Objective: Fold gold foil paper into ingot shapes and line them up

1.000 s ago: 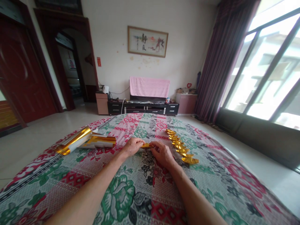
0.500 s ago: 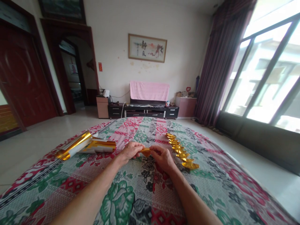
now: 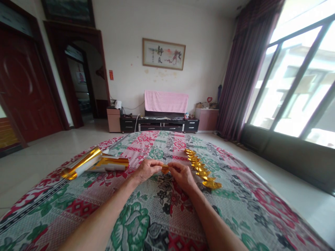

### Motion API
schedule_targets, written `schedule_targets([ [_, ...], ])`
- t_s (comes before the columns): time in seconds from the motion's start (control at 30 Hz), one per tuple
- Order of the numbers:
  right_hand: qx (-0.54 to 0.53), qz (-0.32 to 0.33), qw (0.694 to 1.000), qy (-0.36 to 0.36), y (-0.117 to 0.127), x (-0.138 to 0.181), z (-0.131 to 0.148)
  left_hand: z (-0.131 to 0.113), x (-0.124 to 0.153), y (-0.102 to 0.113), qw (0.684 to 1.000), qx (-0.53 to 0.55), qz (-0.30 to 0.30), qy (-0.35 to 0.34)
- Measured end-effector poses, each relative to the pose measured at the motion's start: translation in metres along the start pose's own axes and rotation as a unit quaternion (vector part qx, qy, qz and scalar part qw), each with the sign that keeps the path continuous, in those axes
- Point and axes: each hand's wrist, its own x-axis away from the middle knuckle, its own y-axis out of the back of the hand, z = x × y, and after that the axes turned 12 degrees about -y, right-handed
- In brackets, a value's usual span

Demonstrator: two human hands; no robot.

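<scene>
The person's left hand (image 3: pixel 146 169) and right hand (image 3: pixel 182 174) meet over the middle of the flowered cloth (image 3: pixel 157 223). Between them they pinch a small foil piece (image 3: pixel 164 169). Each hand is closed narrowly on one end of it, thumb against fingertips, and the piece is raised a little off the cloth. It looks partly folded, perhaps into a short strip, but it is too small in the head view to tell how many creases it has.

Just to the right of the right hand lies a row of ingots (image 3: pixel 200 168), folded gold shapes set one after another in a line running away from the person, the nearest one beside the right wrist. These appear finished. Counting them exactly is not possible from here, but there are several.

Well to the left of the left hand lies a stack of sheets (image 3: pixel 104 162), flat gold foil with a paler underside showing at the edges. It looks thick and unfolded.

Judged from this, the work is part way through: several shapes are done, one is in the hands and not yet like those in the row, and a good many sheets remain.
</scene>
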Motion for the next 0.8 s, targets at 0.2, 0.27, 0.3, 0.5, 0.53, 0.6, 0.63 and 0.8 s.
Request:
schedule_targets([
  [0.2,0.009,-0.01,1.0,0.004,0.0004,-0.0002,0.0004,0.002,0.0001,0.0013,0.994,-0.087,0.0,-0.061],
  [0.27,0.015,-0.016,1.0,0.003,0.0003,-0.0009,-0.0007,0.0026,0.0002,0.0011,0.993,-0.1,0.005,-0.067],
  [0.3,0.017,-0.019,1.0,0.003,0.0001,-0.0013,-0.0016,0.0028,0.0002,0.0008,0.992,-0.106,0.008,-0.067],
  [0.5,0.025,-0.029,0.999,0.005,-0.001,-0.0028,-0.0054,0.0047,-0.0007,-0.0025,0.987,-0.133,-0.008,-0.084],
  [0.53,0.027,-0.03,0.999,0.005,-0.0009,-0.0027,-0.0054,0.0048,-0.0008,-0.003,0.985,-0.143,-0.013,-0.096],
  [0.6,0.028,-0.03,0.999,0.002,-0.0007,-0.0024,-0.0053,0.0046,-0.0007,-0.0039,0.978,-0.163,-0.022,-0.124],
  [0.63,0.028,-0.03,0.999,0.001,-0.0005,-0.0022,-0.0052,0.0043,-0.0005,-0.0042,0.975,-0.171,-0.025,-0.137],
  [0.8,0.017,-0.016,1.0,-0.003,-0.0004,-0.0019,-0.0051,0.0066,-0.0006,-0.0076,0.98,-0.136,-0.037,-0.137],
])
